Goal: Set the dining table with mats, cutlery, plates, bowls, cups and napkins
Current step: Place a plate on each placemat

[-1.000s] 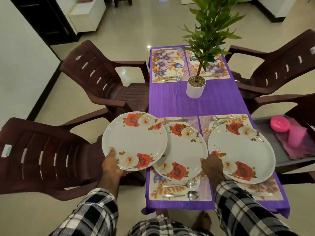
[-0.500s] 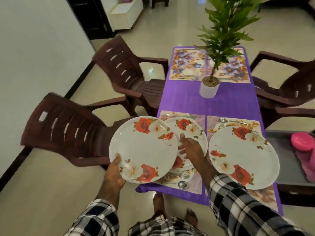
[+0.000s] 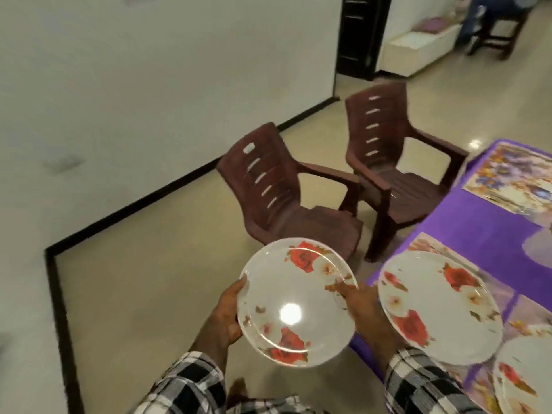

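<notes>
Glossy round rose-print plate (image 3: 294,303) gripped at opposite rims by left hand (image 3: 225,319) and right hand (image 3: 363,312), off the table.

A table covered by a purple cloth (image 3: 490,234) fills the right edge. Floral mats (image 3: 513,177) lie on it, and a rose-patterned plate (image 3: 439,306) sits on the nearest one. Another plate (image 3: 525,375), partly cut off, seems to rest beside it.

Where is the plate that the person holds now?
In the head view, the held plate is low in the middle, over the floor, between both hands, left of the table edge.
</notes>
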{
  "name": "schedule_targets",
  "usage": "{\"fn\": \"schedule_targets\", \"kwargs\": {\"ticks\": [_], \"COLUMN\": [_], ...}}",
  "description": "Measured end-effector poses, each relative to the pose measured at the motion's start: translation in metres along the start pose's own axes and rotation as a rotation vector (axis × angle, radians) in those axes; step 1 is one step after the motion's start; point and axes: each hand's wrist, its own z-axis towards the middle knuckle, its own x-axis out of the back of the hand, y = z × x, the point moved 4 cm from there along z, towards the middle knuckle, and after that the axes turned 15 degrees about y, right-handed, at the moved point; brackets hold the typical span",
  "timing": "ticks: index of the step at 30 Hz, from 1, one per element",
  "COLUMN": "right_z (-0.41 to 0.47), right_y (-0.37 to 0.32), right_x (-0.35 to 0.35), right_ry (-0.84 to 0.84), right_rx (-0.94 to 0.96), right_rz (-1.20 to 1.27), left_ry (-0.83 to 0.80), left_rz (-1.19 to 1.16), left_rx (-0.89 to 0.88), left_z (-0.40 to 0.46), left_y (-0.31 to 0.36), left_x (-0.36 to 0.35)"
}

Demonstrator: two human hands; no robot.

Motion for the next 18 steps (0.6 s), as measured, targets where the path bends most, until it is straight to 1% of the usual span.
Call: {"fn": "schedule_targets", "kwargs": {"ticks": [3, 4, 5, 7, 9, 10, 14, 18], "right_z": [-0.007, -0.007, -0.007, -0.012, -0.021, -0.026, -0.062, -0.074], "right_y": [0.003, 0.008, 0.012, 0.014, 0.024, 0.024, 0.011, -0.017], "right_x": [-0.053, -0.090, -0.114, -0.135, -0.204, -0.229, -0.326, -0.388], "right_ry": [-0.046, -0.062, -0.069, -0.104, -0.140, -0.153, -0.308, -0.417], "right_rx": [0.003, 0.002, -0.021, -0.090, -0.178, -0.212, -0.312, -0.428], "right_rz": [-0.062, -0.075, -0.084, -0.064, -0.058, -0.040, 0.024, 0.199], "left_ry": [0.011, 0.008, 0.021, 0.062, 0.097, 0.115, 0.163, 0.148], "left_rz": [-0.016, -0.020, -0.017, -0.028, -0.027, -0.028, -0.069, -0.115], "left_rx": [0.042, 0.058, 0.071, 0.077, 0.066, 0.063, 0.062, 0.047], "left_z": [0.013, 0.026, 0.034, 0.037, 0.054, 0.060, 0.080, 0.108], "left_y": [0.014, 0.025, 0.030, 0.037, 0.069, 0.084, 0.140, 0.189], "left_x": [0.050, 0.081, 0.103, 0.118, 0.169, 0.186, 0.258, 0.287]}}
